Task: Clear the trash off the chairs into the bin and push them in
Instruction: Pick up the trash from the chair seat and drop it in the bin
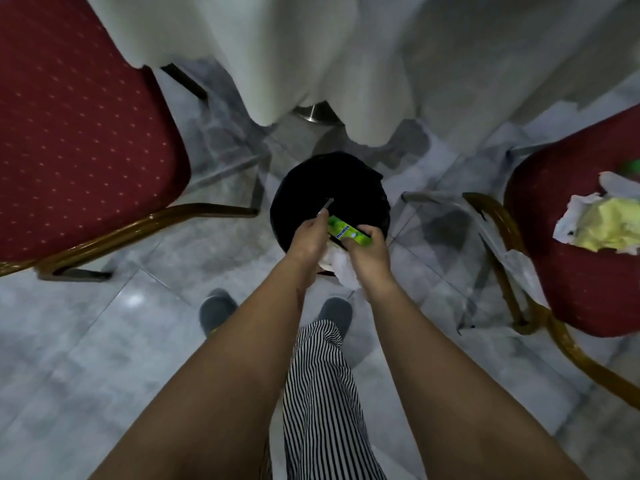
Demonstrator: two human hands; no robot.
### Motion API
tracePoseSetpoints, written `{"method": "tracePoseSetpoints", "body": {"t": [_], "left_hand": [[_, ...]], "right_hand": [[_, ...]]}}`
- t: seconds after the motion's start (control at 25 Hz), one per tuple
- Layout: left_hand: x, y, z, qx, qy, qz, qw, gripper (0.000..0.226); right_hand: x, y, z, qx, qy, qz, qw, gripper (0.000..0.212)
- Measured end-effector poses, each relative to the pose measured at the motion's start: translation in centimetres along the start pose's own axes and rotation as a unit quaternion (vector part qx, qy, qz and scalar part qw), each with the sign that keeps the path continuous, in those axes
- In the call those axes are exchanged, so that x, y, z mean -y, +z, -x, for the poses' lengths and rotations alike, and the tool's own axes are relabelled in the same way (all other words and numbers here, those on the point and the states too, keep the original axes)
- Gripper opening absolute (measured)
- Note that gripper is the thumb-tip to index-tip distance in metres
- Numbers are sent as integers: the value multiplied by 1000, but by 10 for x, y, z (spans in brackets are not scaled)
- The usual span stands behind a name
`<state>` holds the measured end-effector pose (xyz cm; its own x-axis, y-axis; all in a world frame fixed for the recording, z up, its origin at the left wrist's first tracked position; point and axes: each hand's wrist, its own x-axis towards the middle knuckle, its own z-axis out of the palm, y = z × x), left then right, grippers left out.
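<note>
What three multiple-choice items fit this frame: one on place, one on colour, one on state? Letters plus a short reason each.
1. Where is the black bin?
A. on the left chair
B. on the floor between the two chairs
C. on the table

2. What colour is the Mentos pack?
A. green
B. blue
C. red

3. What is the state of the right chair?
A. seat bare
B. tipped over
C. crumpled paper trash still on the seat

Answers:
1 B: the bin stands on the tiled floor, below the white tablecloth, with the left chair on one side and the right chair on the other.
2 A: the wrapper is bright green, held over the bin by the right hand, with the left hand beside it.
3 C: white and yellow paper trash lies on its red seat.
</note>
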<state>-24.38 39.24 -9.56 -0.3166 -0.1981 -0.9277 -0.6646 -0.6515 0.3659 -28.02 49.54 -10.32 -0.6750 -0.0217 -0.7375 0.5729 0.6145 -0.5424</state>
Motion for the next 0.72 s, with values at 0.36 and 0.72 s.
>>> {"method": "tracePoseSetpoints", "body": {"t": [0.36, 0.72], "left_hand": [[-12, -11, -32, -42, -4, -26, 999, 53], [-18, 18, -4, -69, 107, -413, 902, 56]], "right_hand": [[4, 1, -39, 65, 94, -100, 988, 55], [4, -46, -6, 23, -1, 49, 999, 58]]}}
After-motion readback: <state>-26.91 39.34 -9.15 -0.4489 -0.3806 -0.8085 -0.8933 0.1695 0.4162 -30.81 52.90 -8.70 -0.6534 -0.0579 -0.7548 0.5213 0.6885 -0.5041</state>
